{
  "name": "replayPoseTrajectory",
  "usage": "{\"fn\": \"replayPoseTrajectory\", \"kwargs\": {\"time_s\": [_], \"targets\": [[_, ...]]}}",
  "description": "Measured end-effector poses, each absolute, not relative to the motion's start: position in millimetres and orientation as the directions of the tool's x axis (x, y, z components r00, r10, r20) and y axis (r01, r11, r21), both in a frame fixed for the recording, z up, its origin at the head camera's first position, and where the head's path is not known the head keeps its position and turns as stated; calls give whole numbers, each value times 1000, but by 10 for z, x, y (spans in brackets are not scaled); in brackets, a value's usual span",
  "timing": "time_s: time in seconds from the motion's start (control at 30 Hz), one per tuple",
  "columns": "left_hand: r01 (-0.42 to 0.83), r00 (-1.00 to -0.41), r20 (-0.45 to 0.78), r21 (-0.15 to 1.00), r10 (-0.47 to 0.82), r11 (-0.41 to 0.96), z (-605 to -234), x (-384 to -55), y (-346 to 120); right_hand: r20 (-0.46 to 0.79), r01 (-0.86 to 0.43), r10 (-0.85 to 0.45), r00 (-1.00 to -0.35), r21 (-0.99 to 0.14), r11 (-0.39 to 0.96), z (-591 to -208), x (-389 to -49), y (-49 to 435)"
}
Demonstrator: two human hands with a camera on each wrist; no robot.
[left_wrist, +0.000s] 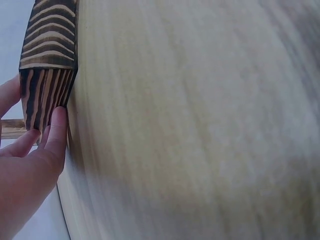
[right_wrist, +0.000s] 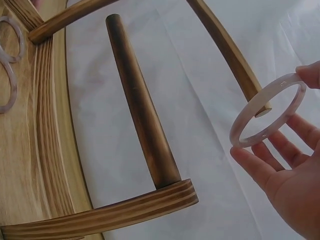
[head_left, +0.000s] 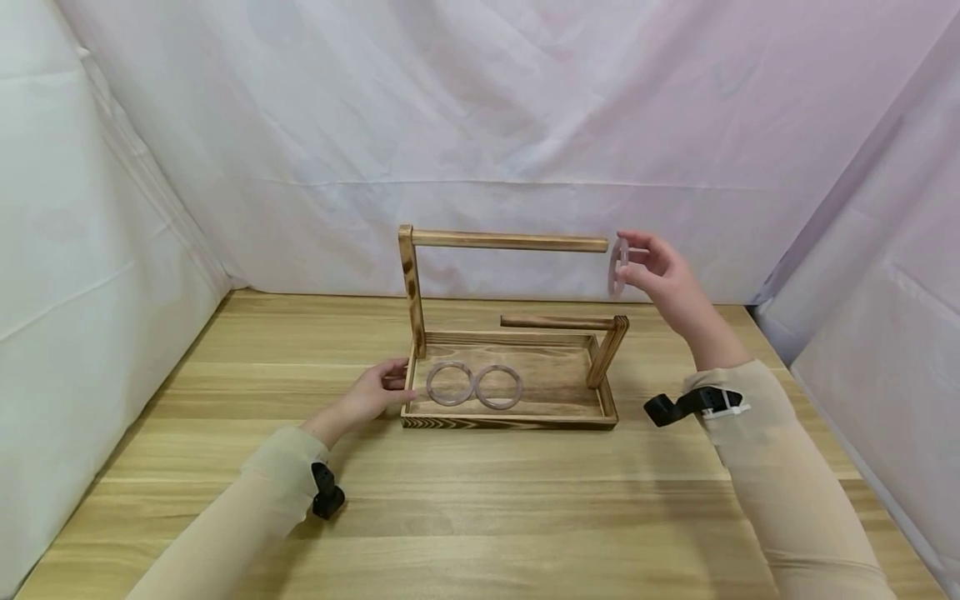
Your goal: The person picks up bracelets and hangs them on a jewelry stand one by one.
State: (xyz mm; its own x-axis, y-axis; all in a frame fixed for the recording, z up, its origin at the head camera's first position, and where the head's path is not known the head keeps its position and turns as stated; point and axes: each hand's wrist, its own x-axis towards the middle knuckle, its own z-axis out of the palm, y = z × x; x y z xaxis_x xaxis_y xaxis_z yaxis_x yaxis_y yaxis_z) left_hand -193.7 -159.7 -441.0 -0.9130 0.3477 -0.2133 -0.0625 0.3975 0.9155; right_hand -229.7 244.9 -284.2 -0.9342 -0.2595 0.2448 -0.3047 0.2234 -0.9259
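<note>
A wooden rack has a shallow tray base (head_left: pixel 510 422), a long upper bar (head_left: pixel 510 242) from a tall left post, and a shorter lower bar (head_left: pixel 558 322) from a right post. My left hand (head_left: pixel 372 393) grips the tray's left end, thumb at the rim; fingertips touch its end wall (left_wrist: pixel 42 95) in the left wrist view. With thumb and fingers my right hand (head_left: pixel 660 271) pinches a pale lilac bangle (right_wrist: pixel 265 95) at the upper bar's free end. The bar's tip shows through the ring; whether it has entered cannot be told.
Two more bangles, a left one (head_left: pixel 429 383) and a right one (head_left: pixel 521 387), lie side by side in the tray. The rack stands on a light wood table (head_left: pixel 480 517). White cloth (head_left: pixel 480 108) hangs behind and at both sides.
</note>
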Motion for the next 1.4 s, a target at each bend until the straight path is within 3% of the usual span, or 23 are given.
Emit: {"fn": "replayPoseTrajectory", "kwargs": {"time_s": [0.17,0.4,0.53,1.4], "targets": [[-58,-915,-205,920,348,388,-4424,-1941,-1603,229,-289,-257,-939,-929,229,-2822,-2354,2430],[-48,-918,-189,925,348,376,-4444,-1948,-1611,288,-288,-287,-914,-957,-43,-2810,-2433,2386],[-50,-919,-188,928,347,370,-4456,-1952,-1613,312,-293,-307,-899,-950,-110,-2814,-2467,2378],[-43,-926,-179,925,333,377,-4458,-1932,-1592,332,-312,-353,-874,-943,-116,-2688,-2610,2253]]}}
